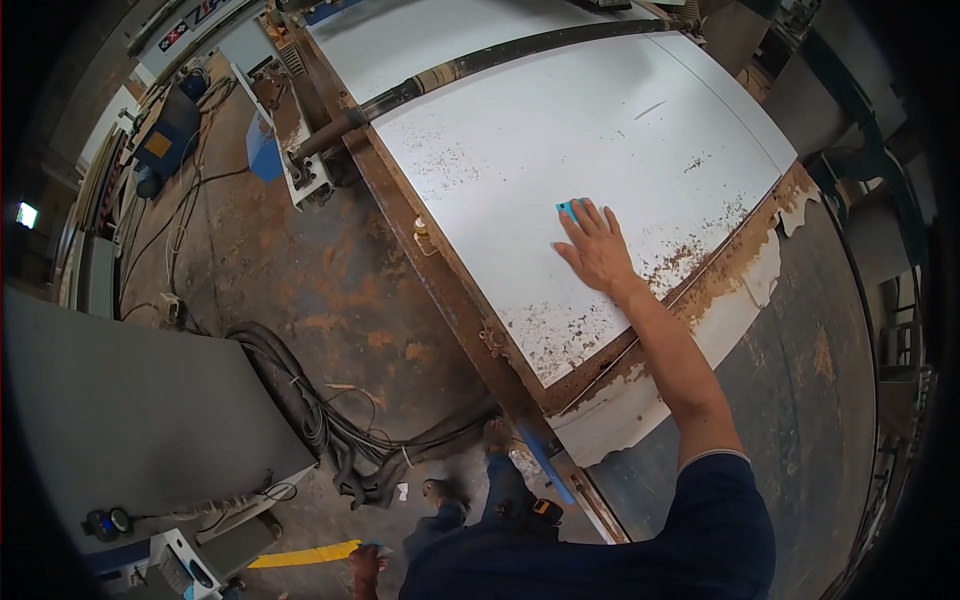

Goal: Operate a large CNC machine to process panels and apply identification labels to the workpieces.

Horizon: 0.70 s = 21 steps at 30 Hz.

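My right hand (pixel 598 252) lies on a large white board (pixel 520 160), palm down with the fingers stretched forward. Under its fingertips is a small light-blue piece (pixel 568 208); most of it is hidden, so its kind does not show. Brown chips and dust (pixel 680 265) lie scattered over the board, thickest along the near edge. Low at the left, beside my body, hangs my left hand (pixel 367 572). Its fingers look curled, and a small pale bit shows next to them, too small to name.
A dark roller bar (pixel 470 62) crosses above the board. Torn pale sheet (pixel 640 410) edges the near side. Bundled black hoses (pixel 330 420) run over the floor near my feet. A grey cabinet (pixel 150 410) stands left, with a yellow strip (pixel 305 556) below it.
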Each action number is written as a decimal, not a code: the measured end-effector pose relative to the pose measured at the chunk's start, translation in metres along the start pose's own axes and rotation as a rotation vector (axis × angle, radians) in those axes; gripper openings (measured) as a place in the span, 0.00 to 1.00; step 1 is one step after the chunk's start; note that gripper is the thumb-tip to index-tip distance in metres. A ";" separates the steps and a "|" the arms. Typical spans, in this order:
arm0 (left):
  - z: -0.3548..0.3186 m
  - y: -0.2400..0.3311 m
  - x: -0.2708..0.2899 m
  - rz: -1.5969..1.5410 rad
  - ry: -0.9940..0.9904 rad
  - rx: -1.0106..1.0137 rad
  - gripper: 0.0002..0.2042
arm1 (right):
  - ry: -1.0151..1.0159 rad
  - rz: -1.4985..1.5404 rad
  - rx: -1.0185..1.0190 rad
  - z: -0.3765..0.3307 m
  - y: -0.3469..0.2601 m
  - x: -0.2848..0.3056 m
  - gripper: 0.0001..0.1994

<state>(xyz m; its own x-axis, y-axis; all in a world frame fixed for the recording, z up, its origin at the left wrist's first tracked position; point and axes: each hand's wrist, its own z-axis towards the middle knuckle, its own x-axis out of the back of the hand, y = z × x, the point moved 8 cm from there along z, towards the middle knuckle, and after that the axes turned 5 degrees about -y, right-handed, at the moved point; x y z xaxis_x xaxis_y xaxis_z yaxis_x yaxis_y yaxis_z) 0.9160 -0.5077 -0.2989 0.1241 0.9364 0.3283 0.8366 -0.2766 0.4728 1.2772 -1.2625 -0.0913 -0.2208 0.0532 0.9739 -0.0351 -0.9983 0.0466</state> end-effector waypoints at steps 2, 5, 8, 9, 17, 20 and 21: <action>0.005 -0.001 0.000 0.032 0.000 -0.027 0.10 | -0.010 0.115 0.053 -0.006 -0.001 -0.002 0.27; 0.008 -0.003 0.005 0.062 0.020 -0.121 0.09 | -0.011 0.208 0.122 -0.015 0.005 -0.001 0.25; 0.011 -0.014 0.013 0.008 0.045 -0.163 0.11 | -0.117 0.371 0.041 -0.013 0.022 -0.009 0.22; 0.012 -0.022 0.014 0.001 0.061 -0.155 0.12 | -0.105 0.436 -0.016 -0.009 0.030 -0.009 0.22; 0.011 -0.007 0.035 0.984 0.208 -0.571 0.13 | 0.148 0.120 -0.120 0.103 0.008 -0.008 0.31; 0.019 -0.030 0.071 0.472 0.271 -0.279 0.14 | 0.098 0.159 -0.152 0.104 0.002 -0.015 0.33; 0.020 -0.040 0.080 0.245 0.255 -0.145 0.14 | -0.024 0.136 -0.206 0.104 0.004 -0.022 0.33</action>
<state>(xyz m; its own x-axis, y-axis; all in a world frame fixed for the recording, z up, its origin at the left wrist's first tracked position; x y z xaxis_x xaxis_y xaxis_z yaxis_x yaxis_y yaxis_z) 0.9030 -0.4171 -0.3074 0.1591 0.7599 0.6302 0.7123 -0.5304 0.4597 1.3834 -1.2700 -0.0893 -0.2137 -0.0844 0.9733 -0.2052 -0.9702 -0.1292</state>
